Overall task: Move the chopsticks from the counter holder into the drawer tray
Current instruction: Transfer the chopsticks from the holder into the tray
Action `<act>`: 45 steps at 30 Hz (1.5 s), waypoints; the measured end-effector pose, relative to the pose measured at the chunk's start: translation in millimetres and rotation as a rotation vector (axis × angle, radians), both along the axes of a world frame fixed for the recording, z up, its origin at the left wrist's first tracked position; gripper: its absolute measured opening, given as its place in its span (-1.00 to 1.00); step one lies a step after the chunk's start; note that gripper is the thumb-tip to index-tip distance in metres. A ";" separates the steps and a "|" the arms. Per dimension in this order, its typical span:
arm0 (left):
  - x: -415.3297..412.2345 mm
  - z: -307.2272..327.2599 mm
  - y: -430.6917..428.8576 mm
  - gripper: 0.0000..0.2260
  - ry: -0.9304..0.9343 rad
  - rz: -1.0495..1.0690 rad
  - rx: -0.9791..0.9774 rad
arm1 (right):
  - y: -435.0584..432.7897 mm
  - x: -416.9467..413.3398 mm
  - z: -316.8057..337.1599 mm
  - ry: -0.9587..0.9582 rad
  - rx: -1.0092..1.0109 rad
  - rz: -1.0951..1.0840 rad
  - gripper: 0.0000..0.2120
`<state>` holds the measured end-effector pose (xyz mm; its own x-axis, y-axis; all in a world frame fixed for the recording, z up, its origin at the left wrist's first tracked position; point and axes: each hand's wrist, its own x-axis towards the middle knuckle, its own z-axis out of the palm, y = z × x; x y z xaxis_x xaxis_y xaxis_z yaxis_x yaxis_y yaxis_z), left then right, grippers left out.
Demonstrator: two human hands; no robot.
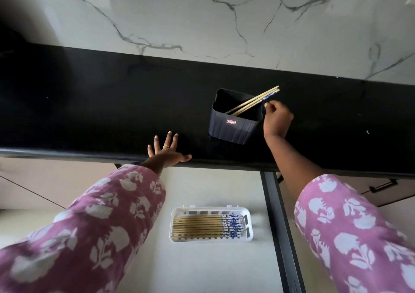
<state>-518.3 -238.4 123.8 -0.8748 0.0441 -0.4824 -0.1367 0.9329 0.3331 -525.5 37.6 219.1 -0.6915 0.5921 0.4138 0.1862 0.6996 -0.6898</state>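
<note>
Black holder (233, 124), right hand (277, 118) beside chopsticks (253, 101)

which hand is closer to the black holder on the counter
Right. The right hand is at the holder rim, by the chopsticks' ends. The left hand lies spread on the counter edge, apart from it.

The holder (233, 122) sits on the counter (89, 113), just left of the right fingers (269, 107), chopsticks (253, 101) inside. The tray (211, 224) lies in the drawer (202, 189), below both hands.
</note>
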 end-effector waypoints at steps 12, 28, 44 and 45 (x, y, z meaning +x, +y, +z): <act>-12.5 -2.9 -0.3 -0.17 -0.002 -0.011 -0.013 | 29.1 -60.3 17.0 -0.014 -0.323 -0.104 -0.73; -10.9 -8.5 -0.2 -0.19 0.023 0.011 -0.016 | 23.0 -46.8 35.9 0.131 -0.538 -0.246 -0.81; -11.0 -9.7 -5.2 -0.19 -0.002 0.011 0.045 | 56.8 4.4 81.5 0.444 -0.705 -0.325 -0.84; -11.5 -7.2 -4.9 -0.20 0.006 0.040 0.075 | 58.0 9.4 84.2 0.478 -0.745 -0.331 -0.83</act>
